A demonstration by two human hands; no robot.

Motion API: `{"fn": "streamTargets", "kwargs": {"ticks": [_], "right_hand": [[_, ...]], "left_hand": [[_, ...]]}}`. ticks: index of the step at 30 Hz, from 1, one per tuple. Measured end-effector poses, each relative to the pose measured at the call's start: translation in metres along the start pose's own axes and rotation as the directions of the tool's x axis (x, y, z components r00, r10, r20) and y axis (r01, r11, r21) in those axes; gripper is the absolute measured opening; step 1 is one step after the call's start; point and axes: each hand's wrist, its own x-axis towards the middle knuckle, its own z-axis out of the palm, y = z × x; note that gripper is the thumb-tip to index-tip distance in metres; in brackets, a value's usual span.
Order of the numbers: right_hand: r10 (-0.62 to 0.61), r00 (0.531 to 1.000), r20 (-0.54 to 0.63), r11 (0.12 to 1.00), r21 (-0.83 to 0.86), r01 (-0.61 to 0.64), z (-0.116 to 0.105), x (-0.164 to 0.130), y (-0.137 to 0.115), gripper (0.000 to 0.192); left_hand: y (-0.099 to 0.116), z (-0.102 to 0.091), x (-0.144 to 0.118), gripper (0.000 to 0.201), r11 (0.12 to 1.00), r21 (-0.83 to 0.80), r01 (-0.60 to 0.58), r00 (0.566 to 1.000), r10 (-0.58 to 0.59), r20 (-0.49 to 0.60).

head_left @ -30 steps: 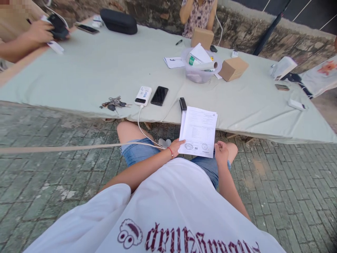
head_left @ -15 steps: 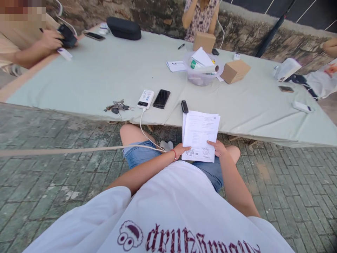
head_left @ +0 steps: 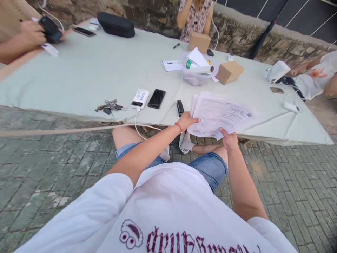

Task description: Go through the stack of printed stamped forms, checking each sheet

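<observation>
From the head camera, the left hand [head_left: 187, 121] grips the near-left edge of a sheaf of printed papers [head_left: 221, 114], fingers closed over the sheets. The right hand [head_left: 229, 140] pinches the near edge from below, thumb on top. The papers fan out beyond both hands, above the table's edge [head_left: 263, 135]. Just left of the left hand lies a small black device [head_left: 180, 107]; farther left are a phone [head_left: 156, 98] and a power bank [head_left: 140, 98].

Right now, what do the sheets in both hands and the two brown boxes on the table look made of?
Sheets: thin matte white paper, printed, fanned and flexing in the left hand and right hand. Boxes: probably plain cardboard, dull brown with sharp folded edges.
</observation>
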Motion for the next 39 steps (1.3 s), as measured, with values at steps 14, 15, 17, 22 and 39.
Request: {"fn": "streamTargets", "kwargs": {"ticks": [14, 15, 17, 22, 39], "right_hand": [[0.031, 0.966, 0.256, 0.967, -0.251, 0.036, 0.035, 0.057, -0.020, 0.073], [0.032, 0.964, 0.263, 0.962, -0.270, 0.041, 0.034, 0.058, -0.021, 0.072], [0.027, 0.959, 0.282, 0.956, -0.287, 0.057, 0.036, 0.062, -0.025, 0.069], [0.031, 0.956, 0.292, 0.964, -0.260, 0.048, 0.046, 0.067, -0.025, 0.069], [0.320, 0.925, 0.204, 0.882, -0.419, -0.213, 0.035, -0.013, 0.000, 0.042]], "left_hand": [[0.044, -0.053, 0.011, 0.072, 0.964, 0.249, -0.098, 0.993, 0.078, 0.089], [0.042, -0.052, 0.011, 0.070, 0.963, 0.254, -0.087, 0.994, 0.066, 0.092], [0.040, -0.048, 0.013, 0.063, 0.960, 0.272, -0.070, 0.993, 0.042, 0.107], [0.035, -0.042, 0.017, 0.042, 0.958, 0.279, -0.065, 0.997, 0.054, 0.048], [-0.072, -0.020, -0.106, 0.046, 0.741, -0.474, 0.476, 0.800, -0.589, -0.117]]}}
